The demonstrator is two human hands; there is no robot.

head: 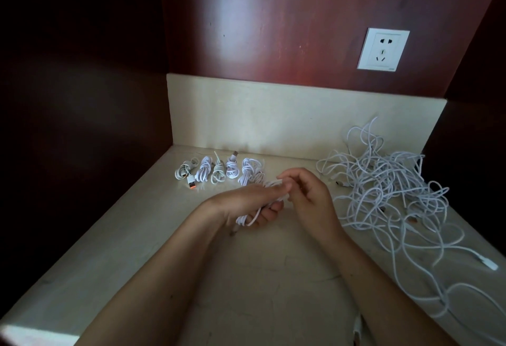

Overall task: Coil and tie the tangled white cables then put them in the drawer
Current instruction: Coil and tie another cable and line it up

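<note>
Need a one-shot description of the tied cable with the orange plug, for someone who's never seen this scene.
Start at the beige counter, back-left corner under the backsplash, where a row of tied white coils lies. Take the leftmost coil. Alone among them, it shows a plug with an orange tip at its near end.

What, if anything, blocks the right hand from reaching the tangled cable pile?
Probably nothing, so likely yes: bare counter lies between the right hand and the tangled pile just to its right. It seems to pinch the cable coil the left hand holds, so it would have to let go first.
</note>
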